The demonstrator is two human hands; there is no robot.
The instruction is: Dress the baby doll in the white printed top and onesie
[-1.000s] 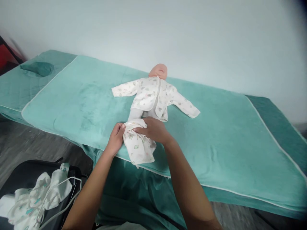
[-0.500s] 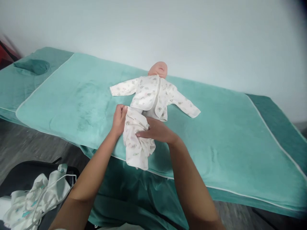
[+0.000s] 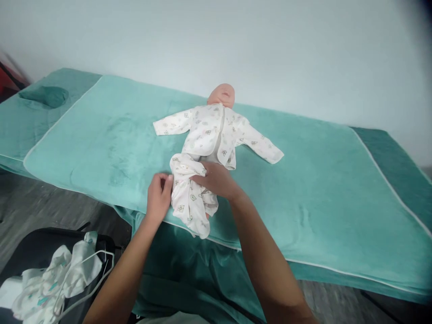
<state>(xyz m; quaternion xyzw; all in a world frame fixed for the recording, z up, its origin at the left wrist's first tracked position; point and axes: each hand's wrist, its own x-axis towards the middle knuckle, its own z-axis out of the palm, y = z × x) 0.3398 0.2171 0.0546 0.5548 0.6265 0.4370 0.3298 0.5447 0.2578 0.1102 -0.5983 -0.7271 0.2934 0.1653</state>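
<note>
A baby doll (image 3: 223, 94) lies on its back, dressed in a white printed baby jacket (image 3: 202, 130) with both sleeves spread out. Matching baby trousers (image 3: 189, 193) are bunched around its lower body and legs. My right hand (image 3: 219, 180) grips the trousers on their right side near the waist, the thumb on top and the other fingers hidden beneath the cloth. At the left edge of the trousers is my left hand (image 3: 159, 195), its fingers curled and the fingertips pinching the cloth's side.
The doll rests on a bed with a green velvety cover (image 3: 303, 193), which has a face hole (image 3: 49, 96) at the far left. A pale wall (image 3: 286, 54) runs behind. At lower left, a black chair (image 3: 33, 245) holds crumpled white printed cloths (image 3: 72, 265) and a white hanger (image 3: 110, 261).
My left hand has moved down and left from the trousers' waist to their side. The waistband's left part has dropped into folds. My right hand keeps its hold, shifted slightly left.
</note>
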